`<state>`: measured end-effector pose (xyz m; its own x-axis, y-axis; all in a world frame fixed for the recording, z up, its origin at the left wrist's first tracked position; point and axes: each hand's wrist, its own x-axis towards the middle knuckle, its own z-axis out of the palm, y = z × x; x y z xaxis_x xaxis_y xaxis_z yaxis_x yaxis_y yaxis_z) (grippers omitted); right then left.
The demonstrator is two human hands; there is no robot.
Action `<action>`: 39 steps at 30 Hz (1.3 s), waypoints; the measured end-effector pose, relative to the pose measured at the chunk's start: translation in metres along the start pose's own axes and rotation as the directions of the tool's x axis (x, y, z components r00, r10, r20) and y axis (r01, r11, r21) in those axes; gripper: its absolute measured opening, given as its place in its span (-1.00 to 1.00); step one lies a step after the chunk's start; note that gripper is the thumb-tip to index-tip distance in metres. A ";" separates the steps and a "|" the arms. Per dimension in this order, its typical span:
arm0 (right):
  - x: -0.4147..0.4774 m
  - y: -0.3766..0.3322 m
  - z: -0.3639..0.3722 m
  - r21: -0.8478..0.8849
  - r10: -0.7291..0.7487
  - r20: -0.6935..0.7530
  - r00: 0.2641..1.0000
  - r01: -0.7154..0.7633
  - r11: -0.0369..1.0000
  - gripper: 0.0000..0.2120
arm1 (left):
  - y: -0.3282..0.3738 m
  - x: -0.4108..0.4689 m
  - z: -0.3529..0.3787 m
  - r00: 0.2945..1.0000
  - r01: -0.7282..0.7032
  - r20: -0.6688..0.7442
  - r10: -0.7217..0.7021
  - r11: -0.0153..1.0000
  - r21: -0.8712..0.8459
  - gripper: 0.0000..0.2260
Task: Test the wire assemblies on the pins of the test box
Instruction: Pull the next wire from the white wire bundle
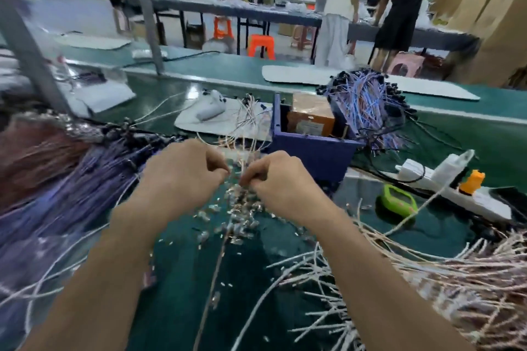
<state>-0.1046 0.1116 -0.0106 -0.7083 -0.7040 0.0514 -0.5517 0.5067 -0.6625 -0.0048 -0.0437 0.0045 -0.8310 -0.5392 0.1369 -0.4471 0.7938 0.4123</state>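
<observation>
At a green workbench, the left hand [182, 177] and right hand [276, 177] pinch thin wire assemblies [242, 162] just before the blue test box [310, 148]; light and limp, the strands look best gripped near their metal terminals, not mid-length

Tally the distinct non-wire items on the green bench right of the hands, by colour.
Blue: 1, the blue box
White: 1, the power strip
Orange: 1, the orange plug on that strip
Green: 1, the green-rimmed object
Total: 4
</observation>
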 end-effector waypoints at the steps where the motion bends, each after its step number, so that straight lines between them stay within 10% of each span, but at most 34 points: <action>1: 0.007 -0.007 0.009 -0.005 -0.017 0.048 0.999 0.017 1.000 -0.70 | -0.018 -0.004 -0.004 0.998 0.064 -0.014 -0.064 0.998 0.019 -0.74; 13: 0.083 -0.067 0.094 -0.269 -0.190 0.260 0.947 0.260 0.927 -0.31 | -0.107 -0.033 -0.012 0.929 0.301 -0.204 -0.309 0.951 -0.068 -0.82; 22: 0.100 -0.068 0.109 -0.544 -0.267 0.294 0.918 0.390 0.743 -0.76 | -0.098 -0.031 0.014 0.991 0.023 -0.117 -0.062 0.950 -0.311 -0.40; 26: 0.084 -0.069 0.085 -0.505 -0.270 0.138 0.953 0.302 0.809 -0.77 | -0.091 -0.023 0.029 0.997 0.033 -0.059 -0.049 0.968 -0.248 -0.24; 33: 0.017 -0.023 0.005 -0.212 -0.119 -0.325 0.938 0.050 0.976 -0.80 | -0.105 -0.016 0.045 0.961 0.081 -0.273 -0.040 0.987 0.142 -0.81; 39: -0.032 0.014 -0.040 0.020 -0.021 -0.399 0.917 0.031 0.999 -0.78 | -0.066 -0.025 0.044 0.934 -0.017 -0.347 0.082 0.983 0.185 -0.56</action>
<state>-0.1072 0.1617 0.0082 -0.8136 -0.4573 0.3591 -0.5647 0.4742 -0.6755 0.0311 -0.0707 -0.0655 -0.6981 -0.5366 0.4740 -0.4864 0.8412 0.2361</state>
